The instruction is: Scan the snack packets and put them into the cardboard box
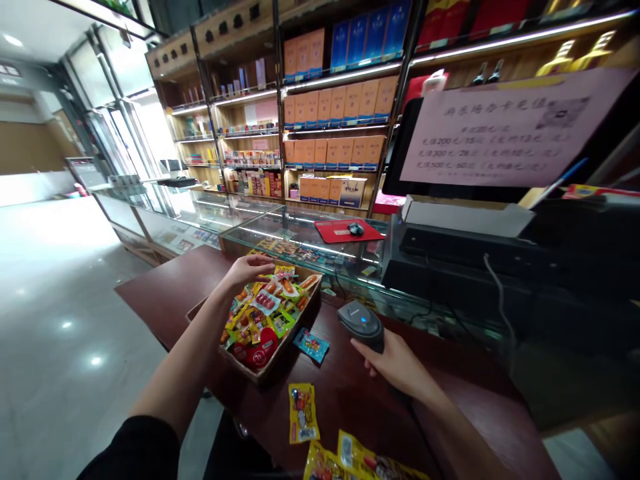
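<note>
My right hand (395, 363) grips a dark barcode scanner (361, 323) by its handle, with a small blue light on its top. Over the far side of a cardboard box (273, 363) hovers my left hand (250, 270), its fingers stretched forward and nothing visible in them. Small wrapped snacks (265, 303), some sausage-shaped, fill the box in a heap, with a red packet (257, 350) at the near corner. Between box and scanner lies a blue snack packet (311, 345). A yellow packet (303, 413) lies closer to me, and more yellow packets (367, 460) are at the bottom edge.
The dark red wooden table (185, 283) adjoins a glass counter (260, 220) carrying a red mouse pad (340, 231) and a mouse (355, 229). A monitor with a paper sign (500, 140) stands at right, cables hanging below. Shelves of boxed goods (335, 103) line the wall behind.
</note>
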Demonstrator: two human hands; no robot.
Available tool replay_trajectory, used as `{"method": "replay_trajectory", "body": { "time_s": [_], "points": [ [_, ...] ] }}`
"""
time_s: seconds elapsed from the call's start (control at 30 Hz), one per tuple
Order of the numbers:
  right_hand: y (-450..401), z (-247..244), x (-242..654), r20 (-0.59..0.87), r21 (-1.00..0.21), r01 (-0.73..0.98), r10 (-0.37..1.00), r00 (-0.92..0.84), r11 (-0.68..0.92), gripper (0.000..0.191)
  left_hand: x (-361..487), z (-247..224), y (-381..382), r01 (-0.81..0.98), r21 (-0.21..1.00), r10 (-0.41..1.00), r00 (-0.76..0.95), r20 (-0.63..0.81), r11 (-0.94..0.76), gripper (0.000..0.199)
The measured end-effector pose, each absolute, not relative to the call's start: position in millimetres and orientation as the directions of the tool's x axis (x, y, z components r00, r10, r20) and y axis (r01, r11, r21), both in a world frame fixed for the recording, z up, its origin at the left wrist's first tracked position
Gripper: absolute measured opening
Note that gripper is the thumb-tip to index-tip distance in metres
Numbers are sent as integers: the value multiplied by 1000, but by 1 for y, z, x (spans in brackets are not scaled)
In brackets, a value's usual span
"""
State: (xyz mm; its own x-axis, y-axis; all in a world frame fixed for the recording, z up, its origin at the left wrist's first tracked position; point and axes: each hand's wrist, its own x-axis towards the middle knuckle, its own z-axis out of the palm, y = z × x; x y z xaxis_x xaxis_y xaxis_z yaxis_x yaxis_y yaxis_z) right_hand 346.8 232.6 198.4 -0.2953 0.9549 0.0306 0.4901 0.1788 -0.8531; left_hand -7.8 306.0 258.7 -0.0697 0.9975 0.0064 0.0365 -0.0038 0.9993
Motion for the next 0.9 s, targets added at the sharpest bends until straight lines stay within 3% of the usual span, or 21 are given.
{"method": "replay_trajectory", "body": {
  "time_s": [0.4, 0.5, 0.57, 0.63, 0.73, 0.8, 0.9],
  "points": [
    [230, 210, 362, 55, -873, 456, 963, -262, 174, 37, 100, 213, 319, 249, 968, 961, 266, -70, 1, 45],
    [231, 207, 362, 52, -871, 462, 966, -254, 168, 35, 118, 201, 316, 397, 915, 913, 394, -106, -65, 44],
    [231, 206, 362, 49, -866, 473, 969, -242, 162, 34, 125, 196, 314, 576, 789, 858, 497, -128, -215, 42],
    [231, 205, 360, 46, -863, 481, 972, -232, 155, 33, 131, 192, 310, 735, 540, 784, 586, -203, -410, 45],
    [231, 203, 358, 41, -861, 486, 974, -223, 148, 31, 141, 188, 303, 753, 165, 665, 645, -377, -637, 59],
    [232, 201, 357, 42, -861, 489, 976, -213, 143, 31, 150, 185, 300, 692, 46, 610, 663, -433, -720, 64],
    [232, 200, 358, 46, -864, 484, 980, -195, 137, 30, 161, 185, 303, 642, 23, 560, 685, -465, -766, 64]
  ]
}}
